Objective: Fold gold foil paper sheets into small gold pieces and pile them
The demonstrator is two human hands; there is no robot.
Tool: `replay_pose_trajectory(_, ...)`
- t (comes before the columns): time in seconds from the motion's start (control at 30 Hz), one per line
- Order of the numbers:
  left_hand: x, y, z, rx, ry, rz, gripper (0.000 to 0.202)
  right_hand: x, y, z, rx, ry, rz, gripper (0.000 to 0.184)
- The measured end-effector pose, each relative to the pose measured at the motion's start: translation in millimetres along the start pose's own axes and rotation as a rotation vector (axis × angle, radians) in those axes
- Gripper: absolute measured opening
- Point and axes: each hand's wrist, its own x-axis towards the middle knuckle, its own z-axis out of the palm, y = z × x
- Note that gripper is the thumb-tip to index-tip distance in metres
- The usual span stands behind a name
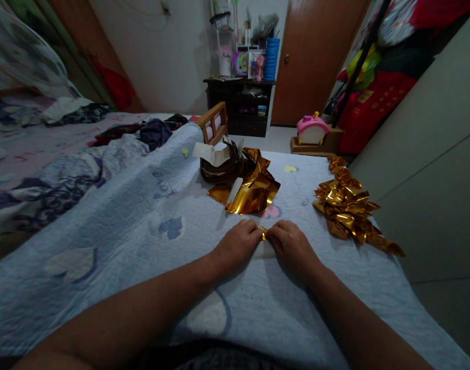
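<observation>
Between my two hands is a small piece of gold foil paper (263, 233), mostly covered by the fingers. My left hand (240, 240) pinches its left side, and my right hand (290, 240) pinches its right side, both just above the quilt. Past the hands lies a loose stack of gold foil sheets (254, 192), some curled, with dark brown edges and pale strips showing. Over on the right, a heap of folded gold foil pieces (346, 205) rests along the quilt's edge.
A pale blue quilt (142, 288) with heart patterns spreads under everything. Beyond it stand a wooden bed rail (213, 123), a dark cabinet (237, 105) and a pink toy (312, 128) on a box. Rumpled bedding (65, 180) lies left; a pale panel (431, 169) borders the right.
</observation>
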Motion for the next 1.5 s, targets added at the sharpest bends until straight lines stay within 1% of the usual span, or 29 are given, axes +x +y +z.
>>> replay_pose_trajectory(0.17, -2.1, 1.8, -2.5, 0.097, -0.015, 0.038, 0.03, 0.0, -1.8, 0.1, 0.016, 0.014, 0.02, 0.015)
replay_pose_trajectory(0.3, -1.9, 1.6, -4.7, 0.095, -0.027, 0.043, 0.029, -0.5, -2.7, 2.2, 0.026, 0.046, 0.058, 0.01)
replay_pose_trajectory(0.47, -1.4, 1.4, -2.9, 0.083, -0.013, 0.046, 0.027, -0.4, -3.5, 4.9, 0.008, 0.066, 0.077, 0.013)
replay_pose_trajectory(0.67, -1.4, 1.3, -1.1, 0.083, 0.005, 0.046, 0.025, -0.2, -6.3, 3.6, -0.07, 0.067, 0.013, 0.02)
replay_pose_trajectory(0.83, -1.0, 0.9, -1.7, 0.04, 0.011, 0.029, 0.024, -1.3, -6.3, 0.9, -0.061, 0.042, -0.033, 0.017)
replay_pose_trajectory(1.17, -0.7, 3.8, -7.3, 0.034, -0.03, 0.015, 0.025, -1.8, -2.6, 1.8, -0.096, 0.074, -0.151, 0.015)
replay_pose_trajectory(1.5, -0.4, 3.9, -8.0, 0.047, -0.017, 0.015, 0.024, 0.9, -6.4, -3.7, -0.137, 0.0, -0.185, 0.021)
